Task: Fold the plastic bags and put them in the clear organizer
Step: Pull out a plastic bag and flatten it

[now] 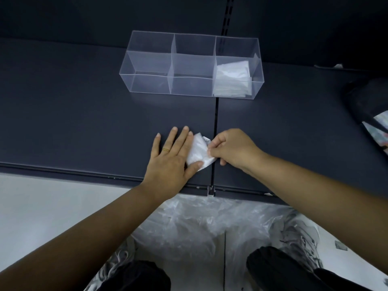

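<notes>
Pinching one edge of the white plastic bag (198, 151) at mid-frame, the right hand (231, 148) curls its fingers on it; the left hand (172, 158) lies flat, fingers straight, pressing it to the dark shelf (84, 106). Folded bags (232, 79) sit in the clear organizer (151, 84), upper centre — right compartment only; a loose pile (195, 223) at lower centre is left to fold.

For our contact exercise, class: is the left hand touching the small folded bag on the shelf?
Touching. In the head view the left hand lies flat, its thumb resting over the near corner of the bag, with no gap.
</notes>
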The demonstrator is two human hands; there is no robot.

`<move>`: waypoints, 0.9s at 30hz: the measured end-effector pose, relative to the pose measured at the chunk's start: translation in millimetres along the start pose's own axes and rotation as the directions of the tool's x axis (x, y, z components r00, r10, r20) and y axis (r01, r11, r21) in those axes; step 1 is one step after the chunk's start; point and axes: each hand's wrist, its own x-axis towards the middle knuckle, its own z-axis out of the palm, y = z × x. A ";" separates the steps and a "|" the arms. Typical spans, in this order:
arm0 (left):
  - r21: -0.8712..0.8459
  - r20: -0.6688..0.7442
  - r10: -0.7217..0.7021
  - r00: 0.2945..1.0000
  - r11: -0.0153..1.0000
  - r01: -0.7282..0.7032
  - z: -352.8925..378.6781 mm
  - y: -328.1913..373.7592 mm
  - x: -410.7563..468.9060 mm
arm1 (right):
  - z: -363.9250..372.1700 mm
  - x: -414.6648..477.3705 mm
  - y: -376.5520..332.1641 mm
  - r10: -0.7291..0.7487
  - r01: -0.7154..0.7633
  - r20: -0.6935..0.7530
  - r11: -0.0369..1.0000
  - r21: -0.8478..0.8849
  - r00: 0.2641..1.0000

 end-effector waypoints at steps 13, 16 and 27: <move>0.078 0.060 -0.215 0.975 0.975 0.210 6.3 23.1 -11.5 | 28.1 -20.6 0.7 -0.230 0.199 -0.203 0.967 -0.161 0.952; -0.136 0.065 -0.217 0.974 0.965 0.224 -1.6 22.9 -12.1 | 22.7 -18.4 -2.1 -0.209 0.206 -0.161 0.978 -0.032 0.965; -0.941 0.172 0.020 0.985 0.300 0.159 -71.8 -1.5 22.7 | -44.9 -33.3 -19.4 -0.422 0.426 0.112 0.904 -0.016 0.900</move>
